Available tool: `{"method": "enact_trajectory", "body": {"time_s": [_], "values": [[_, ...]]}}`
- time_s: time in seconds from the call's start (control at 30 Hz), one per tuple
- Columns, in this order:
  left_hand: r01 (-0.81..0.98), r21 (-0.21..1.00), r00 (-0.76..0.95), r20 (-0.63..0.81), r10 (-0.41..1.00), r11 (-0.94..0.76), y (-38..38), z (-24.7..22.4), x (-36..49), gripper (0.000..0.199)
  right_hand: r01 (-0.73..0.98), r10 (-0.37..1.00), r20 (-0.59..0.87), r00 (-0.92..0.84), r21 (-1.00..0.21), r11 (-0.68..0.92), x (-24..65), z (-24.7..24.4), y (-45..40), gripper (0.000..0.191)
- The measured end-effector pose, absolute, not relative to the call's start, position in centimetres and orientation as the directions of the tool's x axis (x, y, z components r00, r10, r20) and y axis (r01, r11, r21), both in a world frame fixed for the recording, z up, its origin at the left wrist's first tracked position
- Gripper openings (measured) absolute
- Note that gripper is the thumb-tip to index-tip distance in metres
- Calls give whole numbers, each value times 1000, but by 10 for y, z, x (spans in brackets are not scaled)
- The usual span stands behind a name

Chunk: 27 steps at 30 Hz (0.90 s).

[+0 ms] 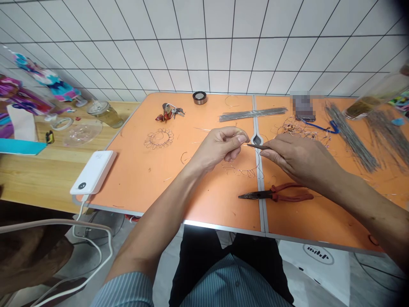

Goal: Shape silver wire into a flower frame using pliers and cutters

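Note:
My left hand point(225, 147) is closed in a pinch on a thin wire, only partly visible at the fingertips. Below it a looped wire ring point(244, 171) hangs or lies over the table; I cannot tell whether it belongs to the pinched wire. My right hand point(284, 151) grips a slim pointed metal tool point(255, 146), its tip turned left, close to my left fingertips. Most of that tool is hidden in the palm. Long-nose pliers point(275, 194) with red handles lie nearer to me, below both hands.
On the orange folding table point(198, 200) lie a finished-looking wire ring point(159, 138), keys point(172, 111), a tape roll point(200, 98), straight wire bundles point(252, 114) and a wire tangle point(292, 128). A white power bank point(93, 172) sits at the left edge, cable attached.

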State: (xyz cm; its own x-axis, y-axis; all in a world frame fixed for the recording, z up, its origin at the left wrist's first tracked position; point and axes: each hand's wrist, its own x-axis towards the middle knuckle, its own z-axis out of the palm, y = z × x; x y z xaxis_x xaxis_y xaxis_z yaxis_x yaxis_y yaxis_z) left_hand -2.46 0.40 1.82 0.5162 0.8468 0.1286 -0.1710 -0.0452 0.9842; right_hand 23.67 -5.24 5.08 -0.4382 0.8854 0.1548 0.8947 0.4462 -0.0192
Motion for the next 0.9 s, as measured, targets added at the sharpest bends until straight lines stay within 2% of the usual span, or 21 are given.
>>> {"method": "enact_trajectory", "body": {"time_s": [0.9], "values": [[-157,986,507,131,852,-58,2,21,-24,49,886,876,173,-451,-33,463,239,45,-51,70]]}}
